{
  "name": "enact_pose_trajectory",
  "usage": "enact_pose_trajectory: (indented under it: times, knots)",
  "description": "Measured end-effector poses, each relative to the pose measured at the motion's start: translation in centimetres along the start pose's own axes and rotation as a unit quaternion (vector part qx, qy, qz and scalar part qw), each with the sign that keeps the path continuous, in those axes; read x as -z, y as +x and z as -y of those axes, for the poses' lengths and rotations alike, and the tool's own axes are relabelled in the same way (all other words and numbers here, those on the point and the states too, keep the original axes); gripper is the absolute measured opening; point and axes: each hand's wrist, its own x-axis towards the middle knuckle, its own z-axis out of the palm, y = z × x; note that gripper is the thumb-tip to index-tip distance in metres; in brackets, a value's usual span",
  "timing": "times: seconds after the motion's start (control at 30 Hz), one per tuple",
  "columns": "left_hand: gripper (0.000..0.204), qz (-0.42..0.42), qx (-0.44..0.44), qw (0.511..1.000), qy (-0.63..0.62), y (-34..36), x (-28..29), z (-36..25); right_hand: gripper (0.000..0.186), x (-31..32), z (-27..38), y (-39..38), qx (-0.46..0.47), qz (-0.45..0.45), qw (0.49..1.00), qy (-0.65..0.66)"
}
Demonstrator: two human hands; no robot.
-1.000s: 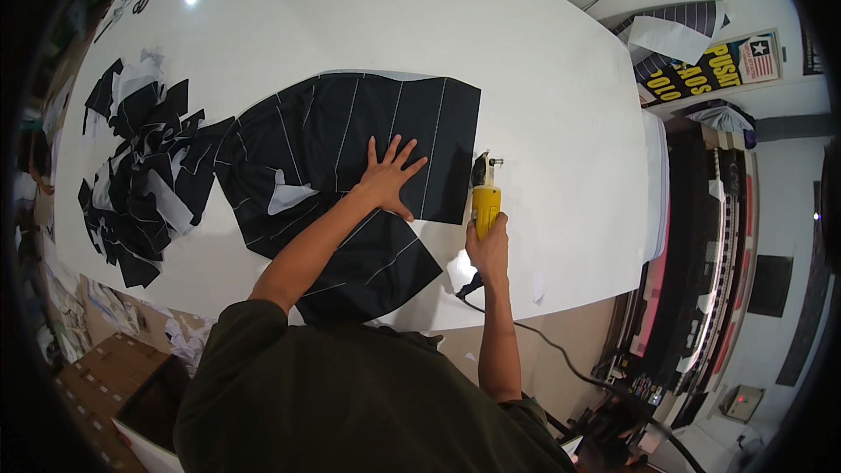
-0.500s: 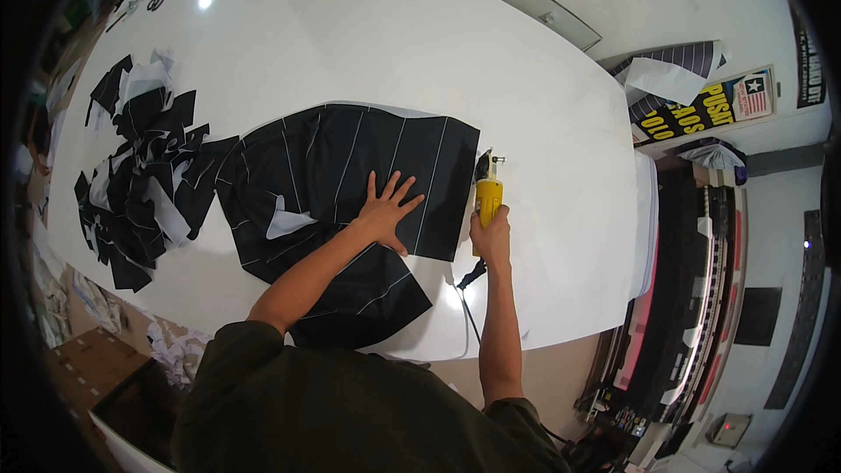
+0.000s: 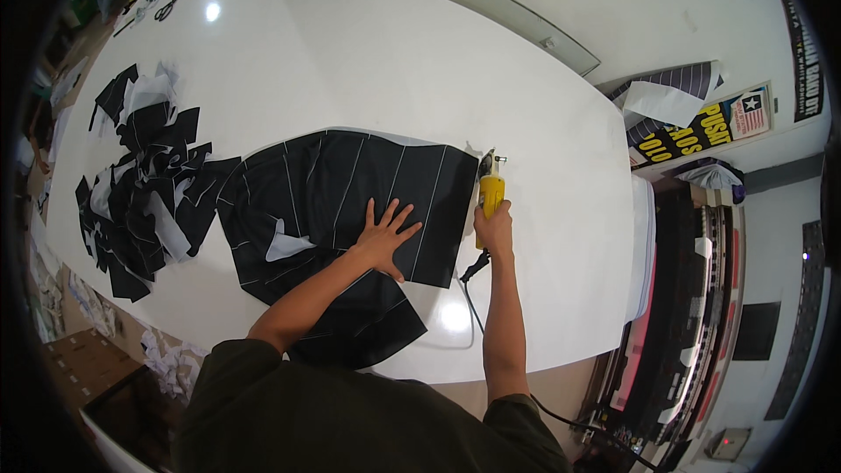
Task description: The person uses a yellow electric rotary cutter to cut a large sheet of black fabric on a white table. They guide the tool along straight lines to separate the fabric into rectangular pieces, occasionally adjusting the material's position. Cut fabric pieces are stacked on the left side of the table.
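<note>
Black cloth with thin white lines (image 3: 298,175) lies spread over a large white table (image 3: 350,44). My left hand (image 3: 383,238) presses flat on it, fingers spread, near its right side. My right hand (image 3: 495,229) is wrapped round the yellow body of a corded electric fabric cutter (image 3: 491,188). The cutter's head stands beside the far right corner of the cloth, its blade side facing the cloth edge. White paper (image 3: 287,243) shows on the cloth, and a pale layer peeks out along its far edge.
A heap of black and white offcuts (image 3: 149,175) lies at the left. Scissors (image 3: 171,2) are at the far left corner. The cutter's cord (image 3: 474,308) hangs over the near table edge. Patterned rolls and a large machine (image 3: 683,298) stand at the right.
My right hand has pushed the cutter farther away along the cloth's right edge, up to its far corner. My left hand stays on the same spot of cloth. The whole view has shifted slightly.
</note>
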Motion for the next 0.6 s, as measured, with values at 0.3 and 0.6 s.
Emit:
enact_pose_trajectory:
  times: [0.3,0.6]
  knots:
    - [0.143,0.008,-0.005,1.0,0.008,-0.3,0.9,-0.2,0.062,0.0,1.0,6.5,0.001,-0.054,0.998,-0.008]
    - [0.101,-0.129,-0.005,0.99,-0.062,-6.1,0.7,-1.3,0.048,2.6,-11.6,-9.2,-0.179,-0.09,0.899,0.39]
